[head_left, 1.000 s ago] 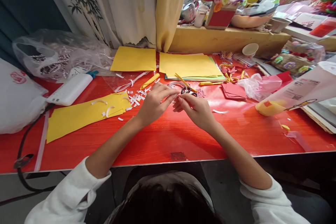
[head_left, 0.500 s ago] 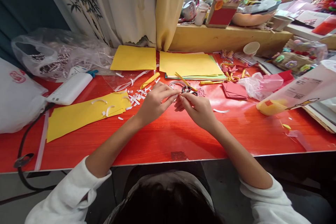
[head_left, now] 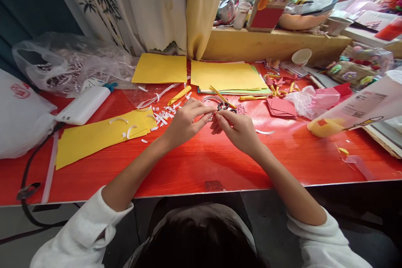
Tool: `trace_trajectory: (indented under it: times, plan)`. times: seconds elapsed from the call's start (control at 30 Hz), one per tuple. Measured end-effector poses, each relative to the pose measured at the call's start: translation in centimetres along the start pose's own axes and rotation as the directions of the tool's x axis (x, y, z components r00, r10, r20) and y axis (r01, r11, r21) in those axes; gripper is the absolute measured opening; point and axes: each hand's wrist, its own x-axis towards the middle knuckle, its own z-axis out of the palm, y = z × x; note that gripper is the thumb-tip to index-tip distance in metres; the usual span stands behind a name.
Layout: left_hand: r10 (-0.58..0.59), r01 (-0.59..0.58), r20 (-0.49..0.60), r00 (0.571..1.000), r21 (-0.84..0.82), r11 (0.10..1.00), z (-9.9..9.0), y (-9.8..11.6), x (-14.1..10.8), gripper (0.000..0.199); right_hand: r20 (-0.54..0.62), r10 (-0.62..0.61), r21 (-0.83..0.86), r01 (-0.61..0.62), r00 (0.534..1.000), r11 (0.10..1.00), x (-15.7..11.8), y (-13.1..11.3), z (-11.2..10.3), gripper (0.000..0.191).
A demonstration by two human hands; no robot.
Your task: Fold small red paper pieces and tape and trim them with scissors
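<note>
My left hand (head_left: 187, 120) and my right hand (head_left: 236, 127) meet over the middle of the red table, fingertips almost touching. Each has thumb and forefinger pinched together. What lies between them is small and pale, and I cannot make it out. Just behind the fingertips are dark-handled scissors (head_left: 231, 110), partly hidden by my right hand. A curved white strip (head_left: 210, 98) arcs beside them, and a thin yellow paper roll (head_left: 221, 96) lies across there. White paper scraps (head_left: 162, 118) are scattered left of my left hand.
Yellow sheets (head_left: 158, 68) and a paper stack (head_left: 228, 76) lie at the back. Long yellow pieces (head_left: 97, 138) rest at left, near a white power bank (head_left: 84, 105). Red paper squares (head_left: 281, 108), pink tissue (head_left: 309, 99) and a tilted plastic cup (head_left: 328, 127) occupy the right.
Both hands stay in nearly the same place and keep their pinch; the fingertips have shifted only slightly. The things on the table lie as before.
</note>
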Motion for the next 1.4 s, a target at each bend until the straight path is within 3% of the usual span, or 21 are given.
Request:
trace_trajectory:
  times: [0.2,0.53,0.77,1.03,1.23,1.4]
  plan:
    - [0.003,-0.003,-0.002,1.000,-0.017,1.000,0.1,0.0,0.1,0.018,-0.003,-0.021,0.016,0.021,1.000,1.000,0.0,-0.1,0.0,0.024]
    - [-0.150,0.155,0.054,0.987,-0.114,0.981,0.0,0.7,0.2,0.012,0.039,-0.057,-0.027,0.058,0.998,0.998,-0.2,0.0,-0.1,0.022]
    - [-0.182,0.189,0.075,0.980,-0.094,0.978,-0.1,0.9,0.2,0.012,0.038,-0.095,-0.057,0.097,0.995,0.994,-0.2,0.1,0.0,0.020]
    - [-0.156,0.160,0.063,0.986,-0.067,0.985,0.1,0.8,0.2,0.013,0.037,-0.104,-0.018,0.104,0.994,0.994,-0.2,0.1,0.2,0.019]
    - [-0.140,0.144,0.063,0.988,-0.050,0.988,0.0,0.9,0.2,0.014,0.049,0.026,0.164,-0.034,0.998,0.986,-0.2,0.0,0.1,0.023]
    - [-0.016,0.018,-0.025,1.000,0.087,0.996,0.0,0.6,0.1,0.018,0.015,0.102,0.238,-0.103,0.995,0.966,0.0,-0.1,-0.3,0.025]
